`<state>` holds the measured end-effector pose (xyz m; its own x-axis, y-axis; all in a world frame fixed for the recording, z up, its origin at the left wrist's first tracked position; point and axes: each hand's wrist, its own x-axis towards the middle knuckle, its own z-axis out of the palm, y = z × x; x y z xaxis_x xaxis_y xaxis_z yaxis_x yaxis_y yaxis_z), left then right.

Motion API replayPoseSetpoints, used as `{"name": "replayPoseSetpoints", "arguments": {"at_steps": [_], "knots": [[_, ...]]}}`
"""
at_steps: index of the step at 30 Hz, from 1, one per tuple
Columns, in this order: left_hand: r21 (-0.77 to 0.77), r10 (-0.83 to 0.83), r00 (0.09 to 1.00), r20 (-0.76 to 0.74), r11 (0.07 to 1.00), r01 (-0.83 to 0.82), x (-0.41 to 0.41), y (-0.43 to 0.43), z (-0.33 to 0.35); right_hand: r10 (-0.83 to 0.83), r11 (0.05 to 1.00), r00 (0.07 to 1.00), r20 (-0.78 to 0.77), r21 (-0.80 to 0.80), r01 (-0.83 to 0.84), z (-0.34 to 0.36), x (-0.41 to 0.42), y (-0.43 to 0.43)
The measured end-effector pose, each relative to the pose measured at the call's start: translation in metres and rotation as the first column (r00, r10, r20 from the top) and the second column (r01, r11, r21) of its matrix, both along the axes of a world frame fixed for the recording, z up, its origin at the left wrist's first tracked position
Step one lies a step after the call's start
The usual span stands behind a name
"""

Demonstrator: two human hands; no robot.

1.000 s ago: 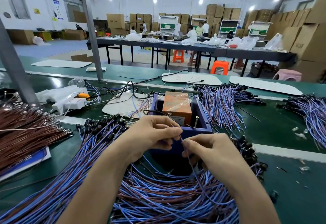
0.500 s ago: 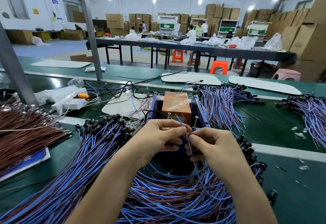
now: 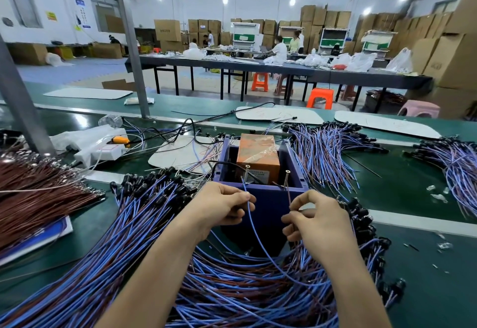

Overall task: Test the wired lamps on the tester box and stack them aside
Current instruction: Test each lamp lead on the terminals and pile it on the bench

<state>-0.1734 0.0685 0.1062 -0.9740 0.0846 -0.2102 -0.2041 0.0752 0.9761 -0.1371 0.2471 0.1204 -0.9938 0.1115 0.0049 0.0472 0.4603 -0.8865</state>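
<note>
So, L hand (image 3: 222,207) pinches a blue lead (image 3: 254,227) betw. thumb and forefinger, other fingers curled under. The lead's tip pokes up beside the left screw (image 3: 246,173) on the tester box (image 3: 268,198); whether tip and screw touch, can't tell. R hand (image 3: 318,220) pinches a thin brown lead (image 3: 288,197) the same way, its end up by the right screw (image 3: 286,178).

The blue lead drops from my fingers and loops into the near heap (image 3: 232,289) of wired lamps at the near edge of the tabletop (image 3: 413,198). Which lamp head it belongs to, can't tell.

The box is purple, open-topped, mid-tabletop just beyond my hands, with an orange block (image 3: 258,152) inside. A left heap (image 3: 134,214) fans out beside my L wrist, black lamp heads twd. the far side. A far heap (image 3: 325,152) lies right of the box, and another bunch (image 3: 459,165) sits at the right edge. A brown wire bundle (image 3: 38,193) lies at the left edge, with a white power strip (image 3: 100,151) behind it.
</note>
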Motion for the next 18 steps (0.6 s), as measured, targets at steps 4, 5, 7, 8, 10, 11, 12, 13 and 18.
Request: {"name": "replayPoseSetpoints", "arguments": {"at_steps": [4, 5, 7, 8, 10, 11, 12, 13, 18], "knots": [[-0.081, -0.079, 0.997, 0.024, 0.993, 0.080, 0.0015, -0.0026, 0.0015, 0.033, 0.999, 0.998, 0.045, 0.031, -0.034, -0.0010, 0.0004, -0.0003], [-0.094, -0.082, 0.996, 0.025, 0.992, 0.084, 0.0018, -0.0023, 0.0018, 0.037, 0.999, 0.998, 0.051, 0.028, -0.038, -0.0011, 0.0002, -0.0003], [-0.120, -0.082, 0.996, 0.030, 0.989, 0.085, 0.0020, -0.0011, 0.0024, 0.039, 0.999, 0.998, 0.050, 0.024, -0.040, -0.0011, -0.0004, 0.0004], [-0.130, -0.085, 0.996, 0.034, 0.988, 0.088, 0.0022, -0.0003, 0.0027, 0.039, 0.999, 0.998, 0.048, 0.026, -0.041, -0.0013, -0.0007, 0.0009], [-0.140, -0.093, 0.995, 0.037, 0.985, 0.097, 0.0027, 0.0006, 0.0028, 0.042, 0.999, 0.998, 0.046, 0.028, -0.044, -0.0017, -0.0008, 0.0016], [-0.140, -0.098, 0.995, 0.036, 0.985, 0.102, 0.0030, 0.0006, 0.0028, 0.047, 0.998, 0.998, 0.046, 0.027, -0.049, -0.0020, -0.0009, 0.0017], [-0.136, -0.102, 0.994, 0.033, 0.985, 0.106, 0.0033, 0.0008, 0.0028, 0.054, 0.998, 0.997, 0.047, 0.026, -0.055, -0.0023, -0.0010, 0.0017], [-0.131, -0.105, 0.994, 0.031, 0.985, 0.108, 0.0034, 0.0009, 0.0025, 0.060, 0.998, 0.997, 0.047, 0.026, -0.061, -0.0023, -0.0008, 0.0015], [-0.130, -0.127, 0.992, 0.002, 0.983, 0.126, 0.0019, -0.0014, 0.0012, 0.089, 0.996, 0.994, 0.058, 0.022, -0.091, -0.0023, -0.0008, 0.0028]]}}
